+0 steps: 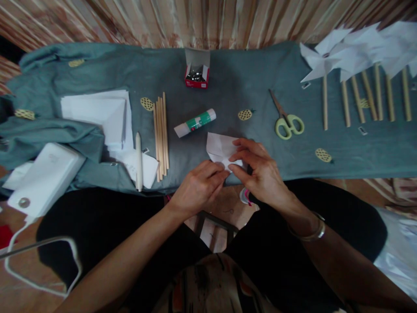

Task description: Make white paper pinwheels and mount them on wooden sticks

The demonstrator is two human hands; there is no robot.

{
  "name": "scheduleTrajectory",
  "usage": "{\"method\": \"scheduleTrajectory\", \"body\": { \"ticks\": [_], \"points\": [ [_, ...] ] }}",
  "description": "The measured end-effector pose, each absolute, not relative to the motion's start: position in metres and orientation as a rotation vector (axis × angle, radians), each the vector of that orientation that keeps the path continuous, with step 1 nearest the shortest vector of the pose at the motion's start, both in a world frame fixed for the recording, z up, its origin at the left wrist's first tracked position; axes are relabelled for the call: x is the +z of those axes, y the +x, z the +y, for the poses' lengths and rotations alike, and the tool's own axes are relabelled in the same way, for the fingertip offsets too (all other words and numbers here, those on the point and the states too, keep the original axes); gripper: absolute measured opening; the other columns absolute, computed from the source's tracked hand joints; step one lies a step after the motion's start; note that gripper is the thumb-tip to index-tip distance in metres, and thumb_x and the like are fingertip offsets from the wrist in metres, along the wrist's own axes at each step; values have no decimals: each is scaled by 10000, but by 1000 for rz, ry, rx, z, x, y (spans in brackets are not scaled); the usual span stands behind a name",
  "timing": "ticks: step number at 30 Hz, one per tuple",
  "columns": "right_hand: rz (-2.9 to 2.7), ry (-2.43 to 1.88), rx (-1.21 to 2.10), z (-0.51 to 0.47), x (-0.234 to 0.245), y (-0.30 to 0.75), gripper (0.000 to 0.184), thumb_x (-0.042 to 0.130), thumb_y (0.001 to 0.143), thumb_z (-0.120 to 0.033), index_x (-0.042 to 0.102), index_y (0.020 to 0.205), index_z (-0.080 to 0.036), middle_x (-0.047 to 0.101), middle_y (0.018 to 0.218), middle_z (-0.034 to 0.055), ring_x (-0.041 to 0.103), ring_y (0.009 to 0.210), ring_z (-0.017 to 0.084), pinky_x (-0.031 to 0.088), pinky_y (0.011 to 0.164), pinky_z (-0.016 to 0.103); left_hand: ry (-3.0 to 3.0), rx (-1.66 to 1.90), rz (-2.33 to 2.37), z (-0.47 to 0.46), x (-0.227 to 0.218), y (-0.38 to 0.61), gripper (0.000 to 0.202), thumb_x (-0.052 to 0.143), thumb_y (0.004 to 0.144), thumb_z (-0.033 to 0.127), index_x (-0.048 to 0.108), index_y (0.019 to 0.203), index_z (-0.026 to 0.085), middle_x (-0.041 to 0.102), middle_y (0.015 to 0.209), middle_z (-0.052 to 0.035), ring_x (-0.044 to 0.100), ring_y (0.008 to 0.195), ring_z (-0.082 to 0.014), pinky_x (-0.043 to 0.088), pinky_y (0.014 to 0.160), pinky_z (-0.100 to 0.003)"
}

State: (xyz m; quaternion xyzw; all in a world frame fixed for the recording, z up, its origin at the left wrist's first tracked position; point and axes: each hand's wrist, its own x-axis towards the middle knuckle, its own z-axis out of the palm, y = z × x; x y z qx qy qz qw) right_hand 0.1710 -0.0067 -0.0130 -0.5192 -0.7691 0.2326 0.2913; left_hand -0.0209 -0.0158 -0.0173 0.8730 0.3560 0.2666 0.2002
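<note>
A small folded piece of white paper (219,144) lies at the table's near edge, between both hands. My left hand (201,181) pinches its lower edge with the fingertips. My right hand (257,170) holds the paper from the right, thumb and fingers curled onto it and covering that corner. Just beyond the paper lies a green and white glue stick (197,122), with its cap end hard to tell. Scissors with light green handles (288,126) rest to the right of my right hand.
Wooden sticks (161,134) lie left of centre, beside a white pen-like tool (139,163) and stacked white paper (94,115). A red box of metal pins (197,78) stands open at the back. Several paper pinwheels (325,54) lie far right. A white power bank (45,178) sits left.
</note>
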Motion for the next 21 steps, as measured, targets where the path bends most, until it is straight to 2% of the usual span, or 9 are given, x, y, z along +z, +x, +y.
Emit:
{"method": "scheduleTrajectory", "body": {
  "ticks": [9,13,17,21],
  "points": [
    [-2043,-1372,623,-7,-16,171,179,581,847,-176,657,968,-285,558,1239,20,573,1028,224,493,930,438,2453,749,978,-16,-19,-21,175,511,904,125,637,1025,110,660,937,-79,599,870,-174,551,748,-314],
    [-2118,-1334,576,-9,-16,172,191,540,881,-202,660,1013,-271,537,1288,47,560,1051,248,497,920,466,2460,752,979,-16,-18,-21,174,515,901,124,637,1024,106,658,932,-81,595,867,-175,548,748,-310],
    [-2228,-1318,484,-14,-15,170,287,476,887,-165,617,1094,-305,513,1334,43,530,1133,283,475,936,510,2460,742,994,-17,-17,-20,181,510,901,124,637,1028,104,658,927,-82,590,860,-173,540,744,-304],
    [-2277,-1306,349,-20,-21,163,293,413,911,-174,580,1141,-245,530,1320,102,506,1183,302,450,947,514,2500,726,1018,-17,-16,-20,181,518,904,160,636,1027,99,652,906,-88,580,849,-184,526,738,-316]
  ]
}}
